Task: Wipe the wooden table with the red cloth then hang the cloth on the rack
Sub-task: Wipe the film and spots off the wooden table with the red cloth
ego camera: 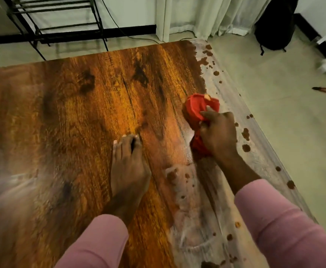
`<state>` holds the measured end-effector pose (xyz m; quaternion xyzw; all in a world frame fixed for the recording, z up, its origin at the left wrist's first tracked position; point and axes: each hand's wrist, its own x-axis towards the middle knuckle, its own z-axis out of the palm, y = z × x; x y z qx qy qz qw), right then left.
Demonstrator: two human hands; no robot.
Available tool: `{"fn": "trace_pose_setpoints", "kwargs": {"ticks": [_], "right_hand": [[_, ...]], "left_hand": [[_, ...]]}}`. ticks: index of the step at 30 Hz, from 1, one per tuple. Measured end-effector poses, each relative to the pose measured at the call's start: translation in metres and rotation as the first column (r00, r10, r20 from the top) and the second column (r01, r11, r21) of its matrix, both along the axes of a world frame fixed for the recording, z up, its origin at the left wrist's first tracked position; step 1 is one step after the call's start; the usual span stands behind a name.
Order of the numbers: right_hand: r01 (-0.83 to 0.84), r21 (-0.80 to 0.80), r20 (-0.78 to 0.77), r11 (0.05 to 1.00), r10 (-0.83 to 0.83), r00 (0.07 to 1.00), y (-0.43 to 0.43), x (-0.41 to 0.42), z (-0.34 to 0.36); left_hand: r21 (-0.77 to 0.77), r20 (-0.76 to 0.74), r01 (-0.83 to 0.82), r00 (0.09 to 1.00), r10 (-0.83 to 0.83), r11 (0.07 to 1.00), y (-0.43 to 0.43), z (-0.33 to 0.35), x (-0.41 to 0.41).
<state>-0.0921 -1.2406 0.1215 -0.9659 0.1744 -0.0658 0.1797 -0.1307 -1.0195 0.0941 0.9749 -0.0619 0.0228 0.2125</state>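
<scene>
Right fingers (pixel 208 114) clenched around bunched red cloth (pixel 198 107) near tabletop (pixel 71 113) right edge; left hand (pixel 128 167) flat, fingers extended, mid-tabletop, holding nothing.

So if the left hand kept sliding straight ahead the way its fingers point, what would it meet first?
Only bare wood, as far as this view shows. The left hand lies flat on the wooden table, pointing toward its far edge; the red cloth sits off to its right, out of line.

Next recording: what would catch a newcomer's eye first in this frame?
The red cloth, bunched in the right hand near the wooden table's right side. Next, the pale dusty band along that right edge, against the dark clean wood. The left hand rests flat mid-table.
</scene>
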Motion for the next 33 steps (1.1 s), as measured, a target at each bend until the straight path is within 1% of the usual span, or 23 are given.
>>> {"fn": "trace_pose_setpoints", "kwargs": {"ticks": [1,3,6,7,9,11,12,13,15,17,18,20,23,24,26,28,29,30,33], "right_hand": [[0.043,-0.006,0.016,0.999,-0.043,0.999,-0.005,0.001,0.001],[0.078,-0.013,0.014,0.997,-0.077,0.997,0.002,0.000,0.004],[0.029,0.073,-0.027,0.997,-0.027,0.999,0.044,-0.019,0.004],[-0.022,0.109,-0.024,0.994,0.024,0.999,0.063,-0.031,0.003],[-0.195,0.140,0.012,0.971,0.195,0.981,0.095,-0.059,0.003],[-0.342,0.116,0.023,0.933,0.341,0.940,0.104,-0.082,0.006],[-0.378,0.089,0.020,0.921,0.378,0.926,0.096,-0.088,0.007],[-0.367,0.071,0.006,0.928,0.367,0.930,0.083,-0.089,0.008],[-0.208,0.040,-0.007,0.977,0.209,0.978,0.044,-0.081,0.007],[-0.054,-0.021,-0.047,0.998,0.053,0.997,0.007,-0.071,0.005],[-0.008,-0.028,-0.069,1.000,0.006,0.998,-0.004,-0.065,0.006],[0.039,-0.029,-0.050,0.999,-0.040,0.998,0.003,-0.065,0.004],[0.015,0.027,-0.019,1.000,-0.014,1.000,0.055,-0.094,-0.001],[-0.032,0.044,-0.002,0.999,0.032,0.999,0.075,-0.107,-0.001],[-0.177,0.053,0.017,0.983,0.176,0.984,0.107,-0.134,0.000],[-0.294,0.043,0.025,0.955,0.293,0.956,0.112,-0.150,0.005],[-0.322,0.018,0.017,0.947,0.322,0.947,0.104,-0.152,0.006],[-0.296,-0.006,0.003,0.955,0.296,0.955,0.092,-0.152,0.006],[-0.022,-0.043,-0.009,0.999,0.021,1.000,0.042,-0.144,-0.001]], "left_hand": [[0.004,-0.002,0.005,1.000,-0.005,1.000,0.000,-0.001,0.000],[0.011,-0.013,0.004,1.000,-0.003,1.000,-0.002,-0.002,0.000],[0.017,-0.014,-0.003,1.000,0.003,1.000,-0.004,0.001,0.000],[0.017,-0.018,0.005,1.000,-0.004,1.000,-0.004,0.002,0.001],[-0.004,-0.030,0.010,1.000,-0.010,1.000,-0.003,0.003,0.001],[-0.019,-0.036,0.021,0.999,-0.022,1.000,-0.002,0.004,0.001],[-0.006,-0.031,0.030,0.999,-0.030,1.000,-0.001,0.004,0.000],[0.013,-0.024,0.036,0.999,-0.036,0.999,0.000,0.004,-0.001],[0.048,-0.014,0.042,0.999,-0.041,0.998,0.000,0.005,-0.001],[0.067,-0.017,0.046,0.999,-0.045,0.997,0.001,0.004,-0.002],[0.076,-0.014,0.040,0.999,-0.039,0.996,0.000,0.005,-0.001],[0.083,-0.003,0.034,0.999,-0.034,0.996,-0.002,0.005,-0.001],[0.085,-0.009,0.027,1.000,-0.026,0.996,-0.003,0.006,-0.002],[0.081,-0.011,0.029,1.000,-0.028,0.996,-0.003,0.007,-0.003],[0.083,-0.011,0.037,0.999,-0.036,0.996,-0.002,0.008,-0.003],[0.078,0.004,0.046,0.999,-0.046,0.996,0.000,0.010,-0.004],[0.070,0.015,0.047,0.999,-0.048,0.996,0.001,0.011,-0.004],[0.063,0.028,0.044,0.999,-0.046,0.997,0.001,0.010,-0.004],[0.039,0.072,0.024,0.997,-0.027,0.999,0.002,0.005,-0.003]]}}
